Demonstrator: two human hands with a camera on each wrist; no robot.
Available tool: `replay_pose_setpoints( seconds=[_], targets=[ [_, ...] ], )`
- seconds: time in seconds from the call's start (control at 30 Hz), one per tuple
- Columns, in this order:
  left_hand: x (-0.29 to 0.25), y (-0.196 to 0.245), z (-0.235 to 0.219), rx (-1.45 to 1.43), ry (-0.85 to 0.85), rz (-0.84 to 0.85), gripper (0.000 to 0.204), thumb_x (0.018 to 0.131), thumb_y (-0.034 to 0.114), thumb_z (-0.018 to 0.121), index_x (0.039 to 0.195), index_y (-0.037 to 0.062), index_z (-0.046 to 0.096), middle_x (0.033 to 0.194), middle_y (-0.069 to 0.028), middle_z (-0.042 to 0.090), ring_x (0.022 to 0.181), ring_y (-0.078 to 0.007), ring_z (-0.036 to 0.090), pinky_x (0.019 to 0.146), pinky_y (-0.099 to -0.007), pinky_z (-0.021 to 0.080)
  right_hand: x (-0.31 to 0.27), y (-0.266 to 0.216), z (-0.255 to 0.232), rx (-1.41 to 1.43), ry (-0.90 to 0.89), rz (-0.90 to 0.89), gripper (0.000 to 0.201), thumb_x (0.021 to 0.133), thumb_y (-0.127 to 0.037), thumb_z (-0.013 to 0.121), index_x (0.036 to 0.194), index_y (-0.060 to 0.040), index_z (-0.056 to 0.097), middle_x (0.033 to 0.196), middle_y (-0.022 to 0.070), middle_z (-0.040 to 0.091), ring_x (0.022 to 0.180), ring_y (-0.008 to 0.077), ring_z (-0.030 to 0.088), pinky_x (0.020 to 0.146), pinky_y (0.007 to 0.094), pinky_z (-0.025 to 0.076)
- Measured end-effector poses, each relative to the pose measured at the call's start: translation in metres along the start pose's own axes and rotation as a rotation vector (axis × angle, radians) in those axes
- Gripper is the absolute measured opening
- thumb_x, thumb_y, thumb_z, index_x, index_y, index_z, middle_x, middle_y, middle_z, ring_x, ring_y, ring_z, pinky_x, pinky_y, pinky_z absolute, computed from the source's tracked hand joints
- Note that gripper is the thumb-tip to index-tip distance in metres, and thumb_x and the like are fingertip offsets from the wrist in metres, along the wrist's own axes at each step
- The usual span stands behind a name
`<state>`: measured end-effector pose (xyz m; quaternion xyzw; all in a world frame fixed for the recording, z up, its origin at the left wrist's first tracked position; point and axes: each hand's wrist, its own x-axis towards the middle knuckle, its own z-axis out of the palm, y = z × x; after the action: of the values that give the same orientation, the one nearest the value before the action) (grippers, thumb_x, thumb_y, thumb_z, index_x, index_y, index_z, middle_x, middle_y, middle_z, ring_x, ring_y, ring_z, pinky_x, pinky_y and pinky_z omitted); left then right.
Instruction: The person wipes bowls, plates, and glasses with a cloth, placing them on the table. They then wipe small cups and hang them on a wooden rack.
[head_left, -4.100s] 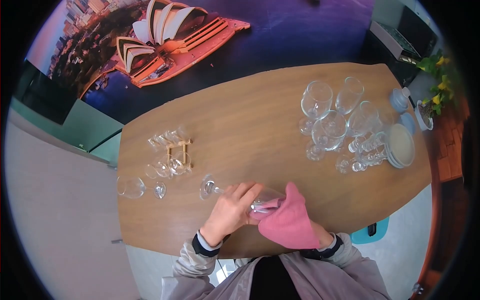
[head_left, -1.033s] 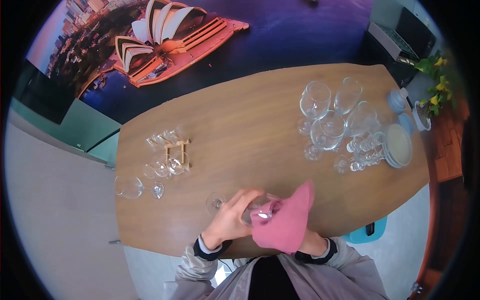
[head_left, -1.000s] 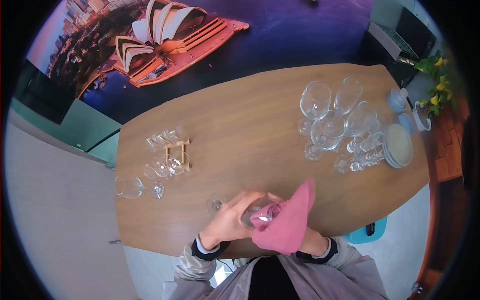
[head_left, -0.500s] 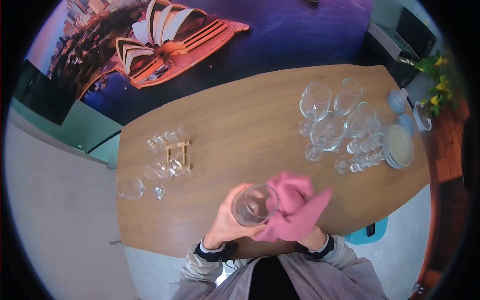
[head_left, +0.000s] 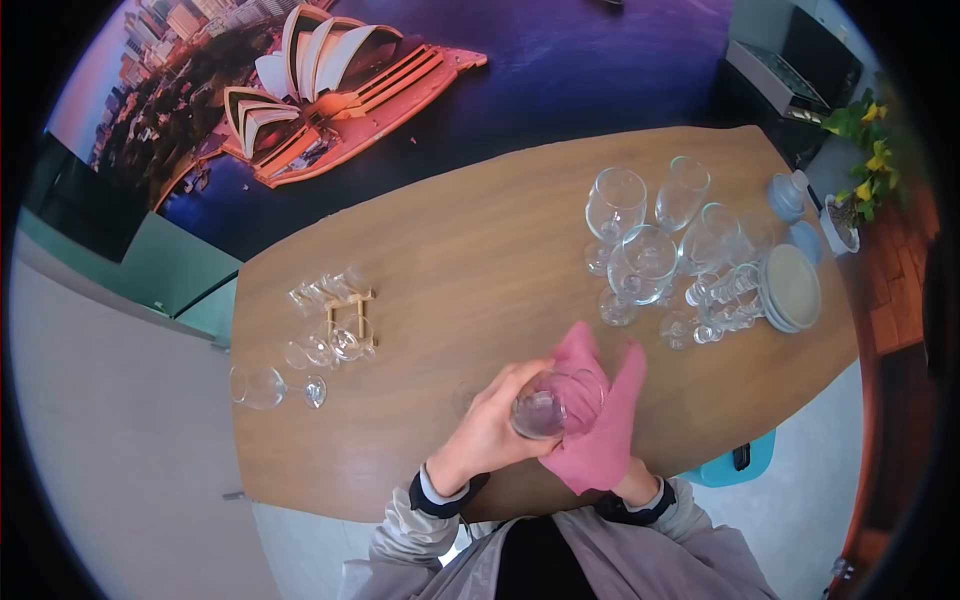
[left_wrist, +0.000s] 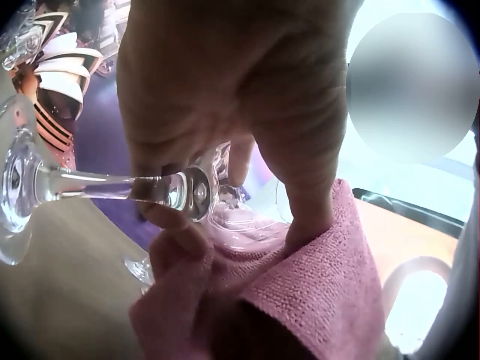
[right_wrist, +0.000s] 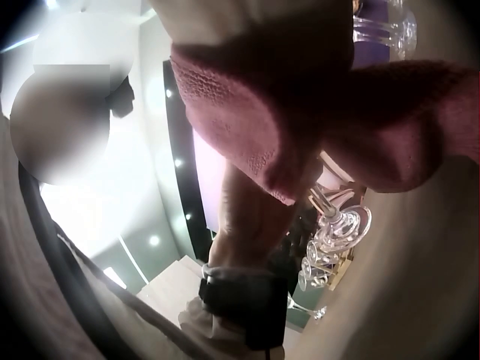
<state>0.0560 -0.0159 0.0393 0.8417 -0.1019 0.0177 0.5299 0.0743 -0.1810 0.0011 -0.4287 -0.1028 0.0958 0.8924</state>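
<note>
My left hand [head_left: 490, 428] curls its fingers round the bowl of a stemmed wine glass [head_left: 538, 412], held above the front of the table. In the left wrist view the stem [left_wrist: 112, 186] points away to the left, with the foot at its end. A pink cloth [head_left: 602, 430] lies against the glass's mouth, and part of it shows inside the bowl. My right hand [head_left: 636, 484] is mostly hidden beneath the cloth; its wrist shows below. The right wrist view shows the cloth [right_wrist: 232, 120] draped over that hand, fingers covered.
At the left of the table [head_left: 430, 250] a small wooden rack [head_left: 348, 322] stands among small glasses, with a wine glass [head_left: 262, 388] lying nearby. Several large glasses [head_left: 642, 264] and stacked bowls [head_left: 794, 288] occupy the right side. A plant [head_left: 868, 160] stands beyond the right edge.
Both hands have shifted slightly right. The glass's mouth, turned up toward the head camera half a second ago, now tilts to the right against the cloth.
</note>
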Motion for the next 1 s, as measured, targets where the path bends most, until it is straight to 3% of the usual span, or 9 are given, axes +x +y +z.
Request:
replay_pose_setpoints(
  seconds=[0.1, 0.17, 0.3, 0.37, 0.4, 0.47, 0.5, 0.6, 1.0],
  targets=[
    [-0.002, -0.005, 0.0, 0.056, 0.006, -0.049, 0.086, 0.065, 0.016, 0.094, 0.139, 0.007, 0.051, 0.13, -0.0155, 0.06, 0.112, -0.031, 0.066, 0.095, -0.0405, 0.055, 0.004, 0.008, -0.021, -0.247, -0.042, 0.246, 0.079, 0.067, -0.007, 0.079, 0.136, 0.0003, 0.04, 0.131, 0.0125, 0.05, 0.12, 0.0257, 0.055, 0.092, 0.0335, 0.048],
    [-0.002, -0.009, 0.0, 0.077, 0.004, -0.062, 0.084, 0.067, 0.017, 0.092, 0.14, 0.009, 0.05, 0.129, -0.0168, 0.06, 0.113, -0.035, 0.065, 0.093, -0.0415, 0.056, 0.004, -0.002, -0.019, -1.111, -0.111, -0.067, 0.075, 0.068, -0.009, 0.077, 0.134, 0.0014, 0.042, 0.13, 0.0137, 0.051, 0.118, 0.0295, 0.056, 0.089, 0.0367, 0.049],
    [0.001, -0.026, -0.003, 0.081, 0.178, -0.056, 0.097, 0.063, 0.019, 0.097, 0.143, 0.004, 0.045, 0.128, -0.013, 0.061, 0.114, -0.0243, 0.063, 0.097, -0.0378, 0.053, -0.01, 0.021, -0.057, -0.859, 0.28, 0.264, 0.066, 0.074, -0.01, 0.074, 0.132, 0.0012, 0.045, 0.128, 0.0144, 0.053, 0.114, 0.0311, 0.057, 0.087, 0.0403, 0.049],
    [0.009, -0.024, -0.007, -0.034, 0.277, -0.097, 0.104, 0.064, 0.017, 0.098, 0.147, 0.0018, 0.036, 0.127, -0.0115, 0.06, 0.117, -0.0221, 0.058, 0.097, -0.037, 0.051, -0.003, -0.002, -0.057, -0.904, -0.401, 0.262, 0.059, 0.086, -0.007, 0.068, 0.138, -0.0016, 0.04, 0.131, 0.013, 0.053, 0.114, 0.028, 0.058, 0.092, 0.0417, 0.049],
    [0.015, -0.022, -0.009, -0.034, 0.277, -0.095, 0.104, 0.064, 0.017, 0.098, 0.147, 0.0018, 0.036, 0.127, -0.0115, 0.06, 0.117, -0.0221, 0.058, 0.097, -0.037, 0.051, -0.013, 0.011, -0.066, -0.905, -0.4, 0.26, 0.059, 0.086, -0.007, 0.068, 0.138, -0.0016, 0.04, 0.131, 0.013, 0.053, 0.114, 0.028, 0.058, 0.092, 0.0417, 0.049],
    [0.026, -0.02, -0.013, -0.199, 0.332, -0.06, 0.095, 0.066, 0.019, 0.097, 0.142, 0.0016, 0.043, 0.134, -0.0145, 0.058, 0.12, -0.0259, 0.06, 0.095, -0.0408, 0.055, -0.036, 0.043, -0.079, -0.908, -0.463, -0.064, 0.044, 0.101, -0.007, 0.055, 0.142, -0.004, 0.039, 0.133, 0.0106, 0.054, 0.114, 0.0205, 0.059, 0.094, 0.0366, 0.051],
    [0.031, -0.02, -0.014, -0.2, 0.332, -0.059, 0.095, 0.066, 0.019, 0.097, 0.142, 0.0016, 0.043, 0.134, -0.0145, 0.058, 0.12, -0.0259, 0.06, 0.095, -0.0408, 0.055, -0.045, 0.035, -0.083, -0.148, -0.442, 0.472, 0.038, 0.109, -0.013, 0.044, 0.146, -0.0063, 0.039, 0.137, 0.0075, 0.052, 0.12, 0.0156, 0.057, 0.097, 0.0301, 0.05],
    [0.044, -0.022, -0.013, -0.133, 0.27, -0.131, 0.097, 0.067, 0.017, 0.097, 0.144, 0.0012, 0.039, 0.138, -0.0129, 0.053, 0.122, -0.0258, 0.057, 0.095, -0.0405, 0.056, -0.076, 0.043, -0.091, -0.655, -0.635, 0.16, 0.038, 0.108, -0.018, 0.046, 0.144, -0.0053, 0.045, 0.121, 0.0066, 0.06, 0.102, 0.0119, 0.063, 0.081, 0.0247, 0.053],
    [0.077, -0.02, 0.046, -0.456, 0.065, -0.123, 0.096, 0.07, 0.0, 0.091, 0.147, 0.0002, 0.034, 0.141, -0.0131, 0.05, 0.131, -0.0271, 0.054, 0.107, -0.0417, 0.049, -0.117, 0.036, -0.127, -0.582, -0.476, 0.238, 0.037, 0.108, -0.018, 0.046, 0.143, -0.0047, 0.047, 0.123, 0.0072, 0.061, 0.104, 0.013, 0.063, 0.082, 0.0256, 0.053]
  ],
)
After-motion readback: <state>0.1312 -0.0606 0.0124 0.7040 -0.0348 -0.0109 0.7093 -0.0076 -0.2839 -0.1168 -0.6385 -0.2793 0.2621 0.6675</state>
